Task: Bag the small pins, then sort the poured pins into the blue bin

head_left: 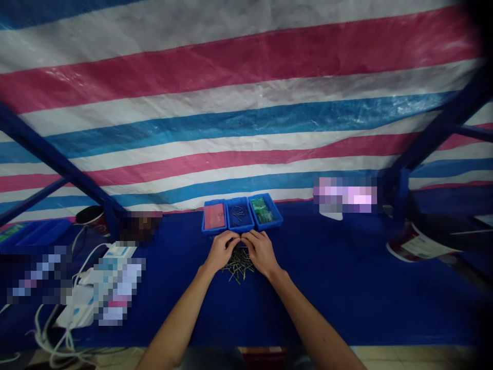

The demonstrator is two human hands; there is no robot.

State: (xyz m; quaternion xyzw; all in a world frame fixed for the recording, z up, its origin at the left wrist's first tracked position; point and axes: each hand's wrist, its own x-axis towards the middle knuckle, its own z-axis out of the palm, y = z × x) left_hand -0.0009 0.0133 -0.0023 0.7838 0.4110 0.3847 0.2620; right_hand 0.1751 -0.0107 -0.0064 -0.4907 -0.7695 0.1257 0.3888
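Note:
My left hand (222, 250) and my right hand (262, 252) meet at the fingertips over a loose pile of long thin brass-coloured screws (239, 268). Thumbs and fingers are pinched on both hands; whatever sits between them is too small and too covered to make out. Part of the pile is hidden under the hands. Just beyond the fingers stand blue bins side by side. The left bin (204, 225) holds a pink-red sheet or packet (214, 216), the middle bin (240, 226) several dark screws (238, 213), and the right bin (276, 222) green packets (263, 211).
A dark blue cover lies over the table (331, 288). At left are a white power strip (82, 303) with cables, a dark cup (91, 217) and more blue bins (44, 234). A tub (419, 244) stands at right. Blue frame posts flank a striped tarp (246, 118).

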